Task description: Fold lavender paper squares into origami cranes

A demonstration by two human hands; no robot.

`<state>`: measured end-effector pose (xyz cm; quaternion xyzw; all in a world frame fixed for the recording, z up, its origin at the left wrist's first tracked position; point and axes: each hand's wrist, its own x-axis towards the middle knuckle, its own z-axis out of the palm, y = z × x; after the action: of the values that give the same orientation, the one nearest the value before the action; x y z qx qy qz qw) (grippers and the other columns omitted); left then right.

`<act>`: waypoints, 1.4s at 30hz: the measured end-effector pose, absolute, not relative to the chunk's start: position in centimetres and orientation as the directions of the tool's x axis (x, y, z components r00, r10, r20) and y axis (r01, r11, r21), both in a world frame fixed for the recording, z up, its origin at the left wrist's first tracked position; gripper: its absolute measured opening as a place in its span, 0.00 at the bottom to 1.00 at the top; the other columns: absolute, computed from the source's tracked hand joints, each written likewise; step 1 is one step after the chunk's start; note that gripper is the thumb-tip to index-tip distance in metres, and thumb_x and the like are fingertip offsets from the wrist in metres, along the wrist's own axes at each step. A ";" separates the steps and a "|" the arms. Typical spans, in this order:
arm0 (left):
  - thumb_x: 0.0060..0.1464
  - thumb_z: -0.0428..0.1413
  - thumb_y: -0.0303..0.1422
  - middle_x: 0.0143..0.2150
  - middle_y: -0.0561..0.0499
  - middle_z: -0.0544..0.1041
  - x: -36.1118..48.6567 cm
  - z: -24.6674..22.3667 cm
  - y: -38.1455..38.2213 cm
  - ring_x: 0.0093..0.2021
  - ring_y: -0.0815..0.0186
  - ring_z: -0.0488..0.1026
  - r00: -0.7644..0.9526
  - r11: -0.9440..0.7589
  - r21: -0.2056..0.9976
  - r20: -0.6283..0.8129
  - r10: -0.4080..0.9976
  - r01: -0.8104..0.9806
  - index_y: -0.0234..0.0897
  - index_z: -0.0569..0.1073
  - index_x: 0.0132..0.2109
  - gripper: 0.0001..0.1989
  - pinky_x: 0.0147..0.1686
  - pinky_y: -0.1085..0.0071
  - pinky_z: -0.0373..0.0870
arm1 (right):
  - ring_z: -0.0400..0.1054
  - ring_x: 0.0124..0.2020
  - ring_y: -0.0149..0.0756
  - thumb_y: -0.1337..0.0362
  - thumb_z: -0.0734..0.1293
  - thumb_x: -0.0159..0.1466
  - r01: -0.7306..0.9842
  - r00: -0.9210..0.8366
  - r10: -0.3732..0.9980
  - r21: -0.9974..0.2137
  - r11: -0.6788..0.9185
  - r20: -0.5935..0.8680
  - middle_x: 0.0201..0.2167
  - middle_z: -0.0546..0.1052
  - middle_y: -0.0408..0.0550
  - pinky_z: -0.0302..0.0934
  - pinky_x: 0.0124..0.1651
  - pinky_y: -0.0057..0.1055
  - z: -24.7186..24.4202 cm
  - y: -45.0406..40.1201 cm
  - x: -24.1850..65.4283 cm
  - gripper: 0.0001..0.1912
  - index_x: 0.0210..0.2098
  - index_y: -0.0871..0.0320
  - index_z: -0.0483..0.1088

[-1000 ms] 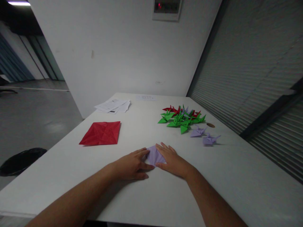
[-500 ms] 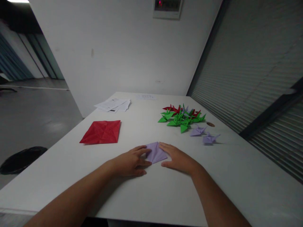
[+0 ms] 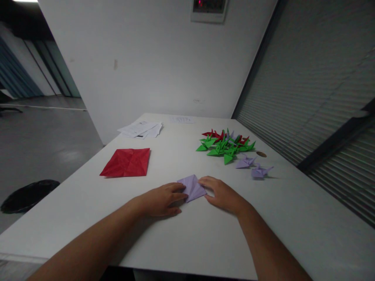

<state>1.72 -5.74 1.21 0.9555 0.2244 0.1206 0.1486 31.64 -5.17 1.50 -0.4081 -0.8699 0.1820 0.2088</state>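
A folded piece of lavender origami paper (image 3: 193,189) lies flat on the table in front of me, with creases fanning across it. My left hand (image 3: 164,200) rests on its left side, fingers spread and pressing on the paper. At the paper's right side is my right hand (image 3: 222,194), curved, its fingertips touching the upper right edge and its thumb at the right corner. A gap shows between that thumb and the fingers.
A creased red paper sheet (image 3: 127,163) lies to the left. Green, red and lavender paper cranes (image 3: 224,146) cluster at the back right, with two lavender cranes (image 3: 260,171) nearer. Printed papers (image 3: 140,128) lie at the back left. A black-lined bin (image 3: 27,196) stands beside the table.
My right hand has curled more, its thumb moving to the paper's right corner. My left fingers have shifted slightly on the paper. The view has moved a little.
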 end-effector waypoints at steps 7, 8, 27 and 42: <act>0.61 0.60 0.38 0.69 0.35 0.63 1.8 1.5 -5.9 0.67 0.45 0.64 0.873 -0.860 0.326 0.159 0.460 0.393 0.41 0.72 0.64 0.25 0.65 0.53 0.64 | 0.69 0.58 0.45 0.74 0.68 0.57 0.588 -0.586 0.774 -0.530 0.610 0.240 0.56 0.75 0.54 0.62 0.64 0.44 1.8 -5.3 31.4 0.28 0.57 0.55 0.74; 0.61 0.60 0.38 0.69 0.35 0.63 1.8 1.5 -5.9 0.67 0.45 0.64 0.873 -0.857 0.328 0.154 0.463 0.397 0.41 0.72 0.64 0.25 0.65 0.53 0.64 | 0.69 0.58 0.44 0.74 0.69 0.57 0.584 -0.589 0.772 -0.534 0.611 0.238 0.56 0.75 0.54 0.62 0.64 0.44 1.7 -5.2 31.5 0.28 0.56 0.55 0.74; 0.61 0.59 0.39 0.71 0.38 0.62 1.7 1.1 -5.8 0.68 0.46 0.63 0.876 -0.853 0.330 0.130 0.464 0.403 0.41 0.72 0.64 0.25 0.66 0.54 0.62 | 0.71 0.50 0.42 0.69 0.66 0.66 0.600 -0.597 0.773 -0.519 0.609 0.217 0.47 0.78 0.52 0.65 0.58 0.41 1.1 -4.5 31.4 0.11 0.44 0.56 0.80; 0.61 0.60 0.38 0.70 0.39 0.65 1.7 1.1 -5.8 0.69 0.46 0.61 0.897 -0.874 0.328 0.137 0.420 0.359 0.42 0.73 0.63 0.24 0.69 0.49 0.56 | 0.74 0.42 0.41 0.65 0.69 0.64 0.541 -0.469 0.878 -0.753 0.375 0.100 0.44 0.81 0.50 0.66 0.46 0.35 1.1 -4.9 30.7 0.16 0.52 0.57 0.74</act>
<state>1.72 -5.76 1.13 0.9625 0.2022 0.1027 0.1491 30.69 -4.88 1.07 -0.4490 -0.7896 0.3330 0.2528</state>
